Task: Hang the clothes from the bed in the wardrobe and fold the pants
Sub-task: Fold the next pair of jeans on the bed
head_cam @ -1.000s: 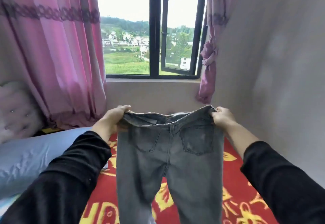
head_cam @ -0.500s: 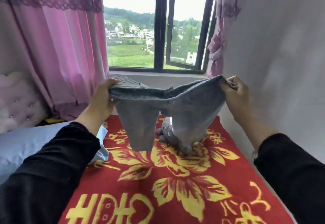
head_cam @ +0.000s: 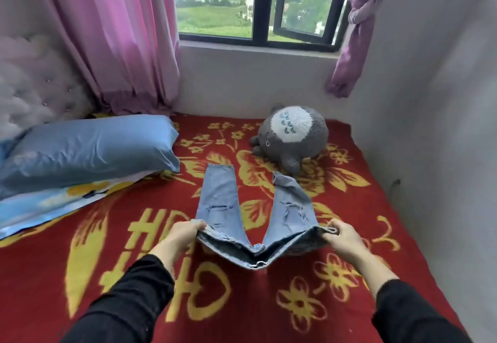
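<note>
1. Fingers (head_cam: 197, 226) of the left hand (head_cam: 185, 235) are curled over one end of the waistband (head_cam: 258, 260). The right hand (head_cam: 341, 237) pinches the other end, thumb on top. Both hands are grasping the jeans (head_cam: 220, 202).
2. Bed blanket (head_cam: 349, 289), red with yellow flowers, carries everything. Landmark: plush toy (head_cam: 293, 133), by the wall under the window.
3. Pillow (head_cam: 88, 149), blue, lies left of the toy, well apart from it.
4. Jeans lie on the near side of the toy, with the legs spread in a V pointing toward it. One hem ends just beside the toy's foot; contact cannot be told. The other hem lies to the toy's left.
5. Step (judged): laying out the pants for folding, with no fold made yet. The waistband sags between the hands and seems raised off the blanket.
6. Next move (judged): lower the waist flat, then bring one leg over the other, matching the side seams and hems.
7. Appearance: light-blue denim, ripped at both knees, far leg slightly twisted. Limp cloth, so it will likely need smoothing.
</note>
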The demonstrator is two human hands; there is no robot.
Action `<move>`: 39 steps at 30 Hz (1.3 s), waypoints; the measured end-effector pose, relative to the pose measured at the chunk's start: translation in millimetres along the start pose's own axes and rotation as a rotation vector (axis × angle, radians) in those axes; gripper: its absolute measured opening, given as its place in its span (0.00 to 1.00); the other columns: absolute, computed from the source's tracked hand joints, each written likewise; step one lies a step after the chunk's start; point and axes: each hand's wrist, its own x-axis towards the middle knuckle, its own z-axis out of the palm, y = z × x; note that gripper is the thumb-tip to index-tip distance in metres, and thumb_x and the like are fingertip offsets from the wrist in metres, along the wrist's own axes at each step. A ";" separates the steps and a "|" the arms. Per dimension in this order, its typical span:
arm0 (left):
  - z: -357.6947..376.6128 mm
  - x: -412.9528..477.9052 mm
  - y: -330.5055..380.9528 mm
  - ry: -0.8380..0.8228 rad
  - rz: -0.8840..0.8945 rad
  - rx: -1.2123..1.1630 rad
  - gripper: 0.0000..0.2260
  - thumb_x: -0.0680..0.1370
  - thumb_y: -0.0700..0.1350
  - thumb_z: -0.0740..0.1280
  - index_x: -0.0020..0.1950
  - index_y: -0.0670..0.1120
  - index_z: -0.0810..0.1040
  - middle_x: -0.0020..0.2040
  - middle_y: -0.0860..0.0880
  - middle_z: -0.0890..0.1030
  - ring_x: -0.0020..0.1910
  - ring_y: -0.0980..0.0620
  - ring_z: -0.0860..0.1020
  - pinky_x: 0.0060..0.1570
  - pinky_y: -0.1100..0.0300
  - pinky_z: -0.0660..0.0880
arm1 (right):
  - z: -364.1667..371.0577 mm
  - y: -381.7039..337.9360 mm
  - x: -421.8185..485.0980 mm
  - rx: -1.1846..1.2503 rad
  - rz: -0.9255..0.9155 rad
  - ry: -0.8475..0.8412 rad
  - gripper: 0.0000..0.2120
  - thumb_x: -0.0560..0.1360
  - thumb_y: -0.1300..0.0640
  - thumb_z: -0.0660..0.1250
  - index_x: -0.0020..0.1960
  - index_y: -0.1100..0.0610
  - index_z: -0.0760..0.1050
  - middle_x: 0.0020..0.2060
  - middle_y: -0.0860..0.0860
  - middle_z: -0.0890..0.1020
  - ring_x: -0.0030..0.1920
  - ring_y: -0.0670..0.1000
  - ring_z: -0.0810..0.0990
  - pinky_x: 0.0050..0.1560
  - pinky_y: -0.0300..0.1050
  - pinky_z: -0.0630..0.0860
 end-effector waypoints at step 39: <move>238.2 -70.1 -290.4 -0.657 0.114 0.542 0.27 0.71 0.49 0.73 0.69 0.53 0.71 0.67 0.51 0.75 0.67 0.50 0.71 0.63 0.57 0.69 | 162.7 223.1 -72.6 0.324 0.415 -0.411 0.12 0.66 0.69 0.65 0.30 0.57 0.83 0.32 0.55 0.84 0.32 0.46 0.82 0.33 0.34 0.76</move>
